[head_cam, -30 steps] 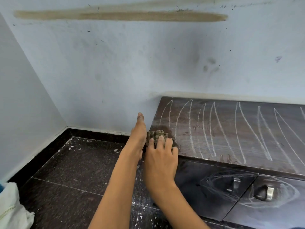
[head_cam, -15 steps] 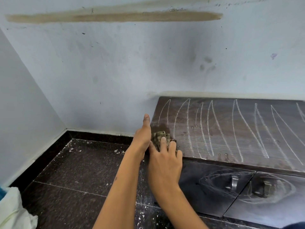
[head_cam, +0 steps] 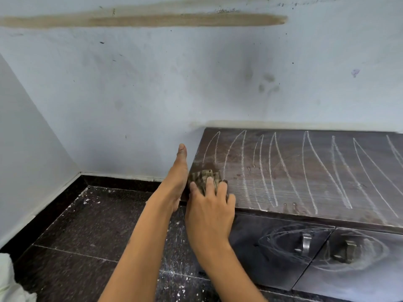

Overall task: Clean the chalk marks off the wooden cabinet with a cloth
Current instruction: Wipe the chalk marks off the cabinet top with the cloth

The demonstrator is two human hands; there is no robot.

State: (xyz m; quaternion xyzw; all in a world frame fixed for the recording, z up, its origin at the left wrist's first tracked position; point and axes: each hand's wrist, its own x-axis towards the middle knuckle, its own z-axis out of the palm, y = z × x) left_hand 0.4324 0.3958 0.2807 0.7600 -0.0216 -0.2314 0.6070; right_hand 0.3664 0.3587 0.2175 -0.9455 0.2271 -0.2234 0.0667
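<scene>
right hand [head_cam: 209, 212] presses a bunched striped cloth [head_cam: 204, 178] flat onto the near-left corner of the cabinet top [head_cam: 327, 171], fingers extended over the wad rather than curled round it. left hand [head_cam: 176, 177] lies straight and flat against the cabinet's left side edge, just beside the cloth, holding nothing.

only a small dark patch around the cloth reads as wiped. long curved chalk strokes [head_cam: 272, 168] cover the remainder of the top, running to the right margin. swirled chalk marks [head_cam: 290, 243] also ring the two metal handles [head_cam: 305, 245] on the drawer fronts below. judged progress: early.

risks noted:
- cloth is small and wadded; it may load with chalk and smear powder into the wood grain instead of lifting it.
- with pressure from straight fingers only, the wad could slip out sideways off the left edge.
- chalk dust may fall onto the speckled dark floor [head_cam: 87, 225].
- handle recesses are likely to retain residue.
</scene>
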